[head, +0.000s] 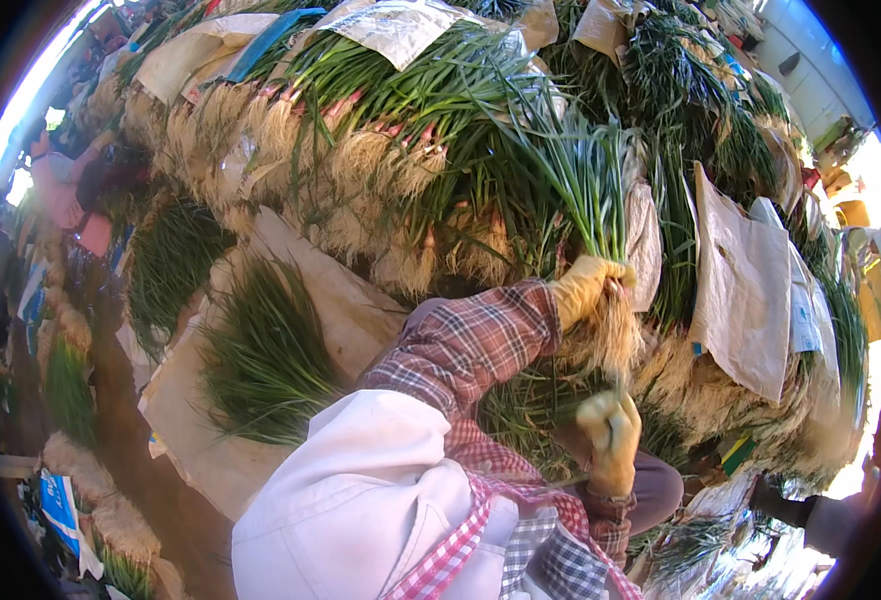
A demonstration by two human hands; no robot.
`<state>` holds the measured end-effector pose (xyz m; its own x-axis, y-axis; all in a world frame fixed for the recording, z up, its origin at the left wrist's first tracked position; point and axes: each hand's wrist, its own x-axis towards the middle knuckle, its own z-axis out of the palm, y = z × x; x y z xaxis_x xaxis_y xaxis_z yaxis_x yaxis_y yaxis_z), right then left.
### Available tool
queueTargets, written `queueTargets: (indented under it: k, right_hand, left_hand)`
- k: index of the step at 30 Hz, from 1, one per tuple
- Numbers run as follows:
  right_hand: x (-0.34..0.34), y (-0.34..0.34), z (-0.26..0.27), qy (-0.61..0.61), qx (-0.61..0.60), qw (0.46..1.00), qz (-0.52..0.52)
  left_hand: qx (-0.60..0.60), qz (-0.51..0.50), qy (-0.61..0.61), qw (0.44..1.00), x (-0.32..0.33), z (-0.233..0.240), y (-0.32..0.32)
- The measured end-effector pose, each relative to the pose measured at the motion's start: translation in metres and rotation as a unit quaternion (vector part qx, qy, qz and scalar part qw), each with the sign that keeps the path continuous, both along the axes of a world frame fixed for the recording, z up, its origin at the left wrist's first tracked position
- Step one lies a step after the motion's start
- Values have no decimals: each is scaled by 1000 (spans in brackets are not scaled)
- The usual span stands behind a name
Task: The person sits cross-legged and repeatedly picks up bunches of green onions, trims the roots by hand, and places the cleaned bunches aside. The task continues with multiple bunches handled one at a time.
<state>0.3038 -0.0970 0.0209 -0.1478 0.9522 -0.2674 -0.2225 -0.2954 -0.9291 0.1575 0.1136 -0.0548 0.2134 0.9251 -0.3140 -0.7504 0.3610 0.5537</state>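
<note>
My left hand [595, 289], in a yellow work glove, grips a bunch of green garlic or onion plants [604, 225] just above the roots. The green leaves point up and away, and pale, stringy roots [617, 330] hang below the fist. Just beneath the root tips is my right hand [611, 435], also gloved, its fingers curled. Whether it holds anything is unclear, as the glove is slightly blurred. Loose green leaves [526, 420] lie below, between my arms.
A long heap of rooted plants [365, 150] runs across the far side, partly covered by woven sacks [744, 277]. To the left, a leafy pile [268, 352] rests on a beige sheet [207, 450]. A person in pink [72, 191] is at the far left.
</note>
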Motion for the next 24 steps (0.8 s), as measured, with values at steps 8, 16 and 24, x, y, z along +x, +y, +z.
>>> queueTargets:
  k: [8,16,24]
  right_hand:
    - [29,-7,-82,-295,11,940,168]
    - [84,19,-171,-474,46,859,189]
    - [100,30,-207,-511,46,770,378]
  left_hand:
    - [201,-90,-81,972,-58,103,-14]
    - [231,41,32,972,-205,241,-193]
    - [187,480,404,756,-338,215,-372]
